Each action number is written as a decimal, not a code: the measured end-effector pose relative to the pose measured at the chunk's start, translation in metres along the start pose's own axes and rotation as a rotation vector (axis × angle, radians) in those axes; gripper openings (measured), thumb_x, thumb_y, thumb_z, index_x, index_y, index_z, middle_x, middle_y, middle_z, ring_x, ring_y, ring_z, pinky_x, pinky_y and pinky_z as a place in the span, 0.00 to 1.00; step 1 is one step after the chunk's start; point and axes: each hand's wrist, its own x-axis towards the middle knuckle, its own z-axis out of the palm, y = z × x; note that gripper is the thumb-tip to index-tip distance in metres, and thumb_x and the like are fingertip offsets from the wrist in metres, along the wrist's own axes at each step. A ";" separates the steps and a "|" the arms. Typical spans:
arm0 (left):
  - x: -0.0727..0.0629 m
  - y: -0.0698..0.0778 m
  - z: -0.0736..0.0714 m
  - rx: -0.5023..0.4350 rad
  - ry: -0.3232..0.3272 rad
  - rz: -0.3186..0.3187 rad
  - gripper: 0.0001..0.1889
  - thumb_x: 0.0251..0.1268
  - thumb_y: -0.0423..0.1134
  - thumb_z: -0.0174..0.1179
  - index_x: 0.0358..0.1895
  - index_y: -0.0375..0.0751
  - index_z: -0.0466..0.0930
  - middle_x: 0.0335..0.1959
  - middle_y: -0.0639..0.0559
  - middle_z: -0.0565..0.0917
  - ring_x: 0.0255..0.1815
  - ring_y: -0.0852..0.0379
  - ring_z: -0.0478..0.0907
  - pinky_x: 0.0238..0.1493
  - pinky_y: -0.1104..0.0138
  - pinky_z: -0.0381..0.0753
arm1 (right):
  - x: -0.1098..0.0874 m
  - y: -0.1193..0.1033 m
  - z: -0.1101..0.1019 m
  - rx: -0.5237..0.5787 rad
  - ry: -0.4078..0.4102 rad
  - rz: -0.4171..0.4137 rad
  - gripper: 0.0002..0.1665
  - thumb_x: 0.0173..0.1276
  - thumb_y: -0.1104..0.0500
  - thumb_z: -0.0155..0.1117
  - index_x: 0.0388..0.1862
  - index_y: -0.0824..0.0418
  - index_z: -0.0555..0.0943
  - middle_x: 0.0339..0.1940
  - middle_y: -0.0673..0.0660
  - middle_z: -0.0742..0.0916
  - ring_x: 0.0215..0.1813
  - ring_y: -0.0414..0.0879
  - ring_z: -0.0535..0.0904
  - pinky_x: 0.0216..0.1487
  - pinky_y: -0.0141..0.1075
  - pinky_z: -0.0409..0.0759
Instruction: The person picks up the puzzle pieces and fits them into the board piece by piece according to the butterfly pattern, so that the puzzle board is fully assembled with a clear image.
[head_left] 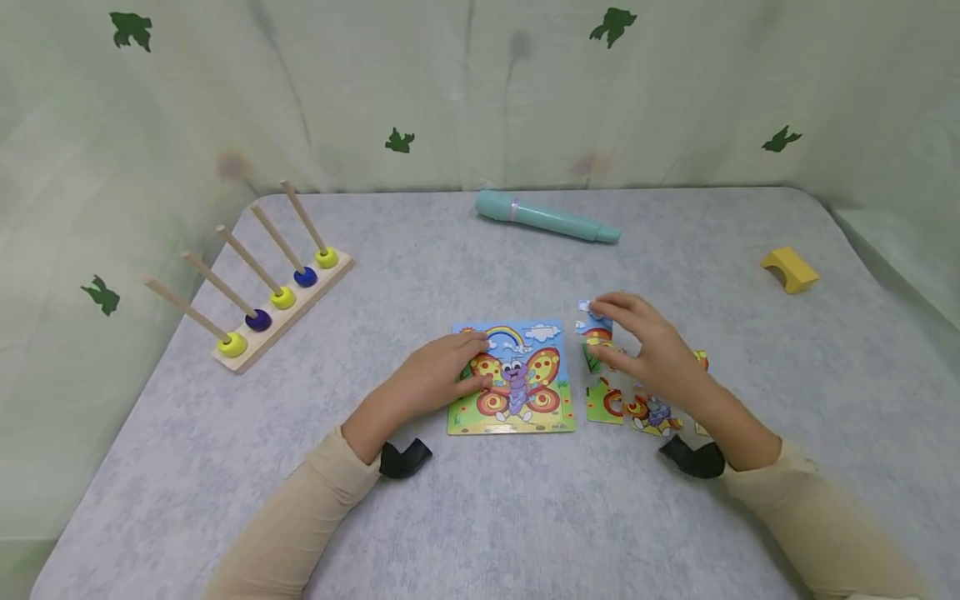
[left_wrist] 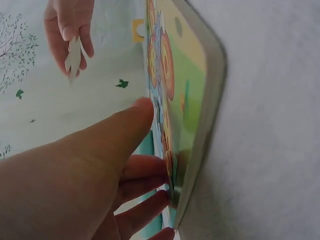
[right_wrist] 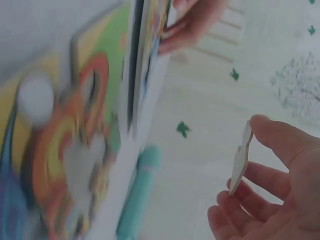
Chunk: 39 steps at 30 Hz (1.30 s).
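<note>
A square butterfly puzzle board [head_left: 517,421] lies flat on the table, its picture facing up. My left hand [head_left: 442,375] rests on its left side; in the left wrist view the fingertips [left_wrist: 159,199] touch the picture surface. To the right of the board, my right hand [head_left: 652,350] holds a jigsaw piece [head_left: 602,323] above the table. The right wrist view shows that piece [right_wrist: 240,162] edge-on, pinched between thumb and fingers. Below and beside this hand lie several loose jigsaw pieces [head_left: 603,404], some partly hidden by the hand and wrist.
A wooden peg stand [head_left: 288,321] with yellow and blue beads stands at the left. Behind the board lies a teal pen-shaped object [head_left: 551,218]. A yellow arch block [head_left: 791,269] sits at the far right. A pale curtain [head_left: 450,83] hangs behind the table.
</note>
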 end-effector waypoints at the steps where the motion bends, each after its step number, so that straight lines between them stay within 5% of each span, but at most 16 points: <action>1: 0.001 0.000 0.000 0.017 0.001 0.003 0.31 0.60 0.56 0.53 0.61 0.38 0.67 0.59 0.46 0.69 0.62 0.51 0.62 0.60 0.60 0.60 | 0.003 -0.002 0.005 0.016 -0.023 -0.003 0.31 0.55 0.63 0.67 0.58 0.67 0.71 0.57 0.60 0.71 0.58 0.53 0.66 0.51 0.47 0.70; 8: 0.004 0.007 0.002 0.211 0.007 0.073 0.31 0.60 0.59 0.51 0.65 0.52 0.64 0.54 0.42 0.69 0.52 0.47 0.68 0.51 0.57 0.69 | 0.015 -0.003 0.040 0.072 -0.214 0.095 0.30 0.60 0.59 0.63 0.60 0.66 0.69 0.60 0.61 0.69 0.61 0.54 0.64 0.55 0.46 0.68; 13: 0.006 0.013 0.002 0.289 -0.011 0.044 0.29 0.61 0.62 0.47 0.65 0.58 0.63 0.55 0.42 0.68 0.54 0.46 0.66 0.54 0.53 0.63 | 0.019 0.003 0.054 0.046 -0.265 0.135 0.31 0.60 0.56 0.63 0.61 0.66 0.69 0.60 0.61 0.70 0.62 0.54 0.64 0.57 0.48 0.65; 19: 0.009 0.016 0.002 0.266 0.004 0.053 0.28 0.62 0.61 0.47 0.64 0.55 0.66 0.60 0.44 0.66 0.60 0.47 0.62 0.59 0.53 0.57 | 0.022 0.006 0.063 0.020 -0.285 0.160 0.31 0.61 0.55 0.63 0.61 0.66 0.69 0.60 0.62 0.71 0.62 0.55 0.64 0.58 0.47 0.64; 26: 0.017 0.015 0.004 0.070 0.004 0.152 0.29 0.62 0.55 0.52 0.59 0.37 0.68 0.59 0.47 0.69 0.61 0.53 0.63 0.60 0.61 0.59 | 0.028 0.006 0.065 -0.004 -0.300 0.156 0.30 0.61 0.55 0.63 0.60 0.65 0.71 0.60 0.61 0.72 0.62 0.54 0.64 0.59 0.46 0.63; 39: 0.016 0.016 0.007 0.189 -0.029 0.164 0.27 0.65 0.57 0.46 0.65 0.55 0.64 0.61 0.45 0.65 0.59 0.48 0.63 0.55 0.52 0.63 | 0.030 0.005 0.062 -0.070 -0.350 0.101 0.31 0.60 0.53 0.63 0.61 0.62 0.71 0.61 0.62 0.70 0.62 0.58 0.62 0.59 0.52 0.60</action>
